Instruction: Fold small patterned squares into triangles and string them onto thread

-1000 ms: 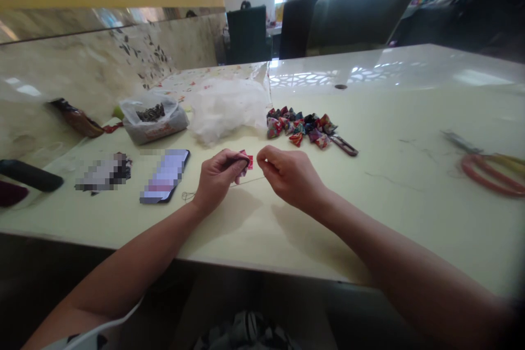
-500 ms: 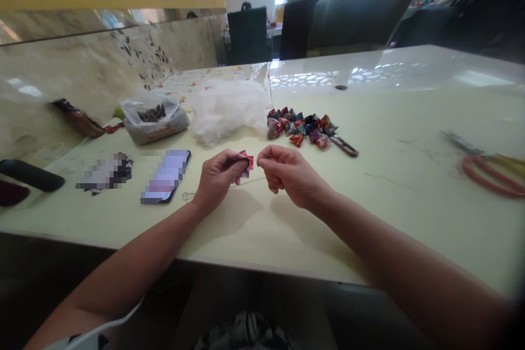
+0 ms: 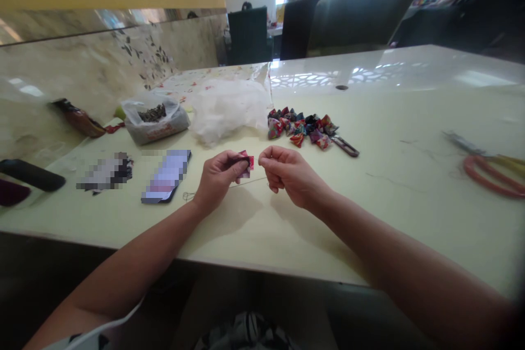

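Observation:
Between the thumb and fingers of my left hand (image 3: 219, 176) is a small folded piece of red and purple patterned fabric (image 3: 248, 163). Just to its right, my right hand (image 3: 287, 172) is closed in a pinch, thumb against forefinger; what it pinches is too small to make out. A thin dark thread (image 3: 246, 182) runs across the table below both hands and ends in a loose tangle by my left wrist. Beyond my right hand lies a pile of little stuffed fabric pieces (image 3: 298, 127) in mixed prints, with small snips (image 3: 346, 146) beside it.
Left of my hands lie a phone (image 3: 167, 176) and a blurred-out stack (image 3: 105, 171). Farther back are a plastic bag of dark bits (image 3: 156, 123) and white stuffing (image 3: 229, 112). Red-handled scissors (image 3: 490, 172) lie far right, with stray threads nearby. A dark cylinder (image 3: 33, 175) rests far left.
Almost nothing differs. Both hands keep their places and grips; the view has shifted very slightly.

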A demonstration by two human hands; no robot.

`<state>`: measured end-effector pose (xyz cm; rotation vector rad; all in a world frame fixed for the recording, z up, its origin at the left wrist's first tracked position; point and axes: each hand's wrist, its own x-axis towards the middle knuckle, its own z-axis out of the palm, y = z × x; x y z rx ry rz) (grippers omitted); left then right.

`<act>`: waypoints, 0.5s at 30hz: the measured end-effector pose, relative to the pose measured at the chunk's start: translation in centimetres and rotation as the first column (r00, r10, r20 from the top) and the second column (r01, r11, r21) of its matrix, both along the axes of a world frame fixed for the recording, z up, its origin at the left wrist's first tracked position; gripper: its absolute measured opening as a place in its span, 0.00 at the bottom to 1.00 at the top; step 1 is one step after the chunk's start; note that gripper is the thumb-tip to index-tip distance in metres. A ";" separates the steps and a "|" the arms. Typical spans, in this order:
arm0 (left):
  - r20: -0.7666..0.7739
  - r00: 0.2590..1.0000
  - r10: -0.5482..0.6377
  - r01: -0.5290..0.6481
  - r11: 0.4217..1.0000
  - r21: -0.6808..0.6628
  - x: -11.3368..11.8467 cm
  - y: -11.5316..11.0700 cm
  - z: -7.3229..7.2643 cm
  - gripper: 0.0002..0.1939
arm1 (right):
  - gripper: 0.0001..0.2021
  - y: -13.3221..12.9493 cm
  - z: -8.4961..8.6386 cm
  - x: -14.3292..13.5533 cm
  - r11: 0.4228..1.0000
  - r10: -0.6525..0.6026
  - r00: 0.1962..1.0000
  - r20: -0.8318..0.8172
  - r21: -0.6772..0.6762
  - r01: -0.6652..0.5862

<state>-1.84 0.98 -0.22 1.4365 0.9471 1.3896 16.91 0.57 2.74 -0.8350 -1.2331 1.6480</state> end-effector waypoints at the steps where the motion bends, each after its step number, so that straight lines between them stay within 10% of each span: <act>1: 0.003 1.000 0.002 -0.002 1.000 -0.010 0.0 0.0 0.0 0.10 | 0.13 0.0 0.0 0.0 0.999 -0.034 0.999 0.036 0.035 0.033; 15: 0.078 0.997 -0.028 0.035 0.995 -0.088 0.1 0.2 -0.2 0.09 | 0.08 0.2 -0.2 0.1 0.898 -0.235 0.909 0.344 0.434 0.068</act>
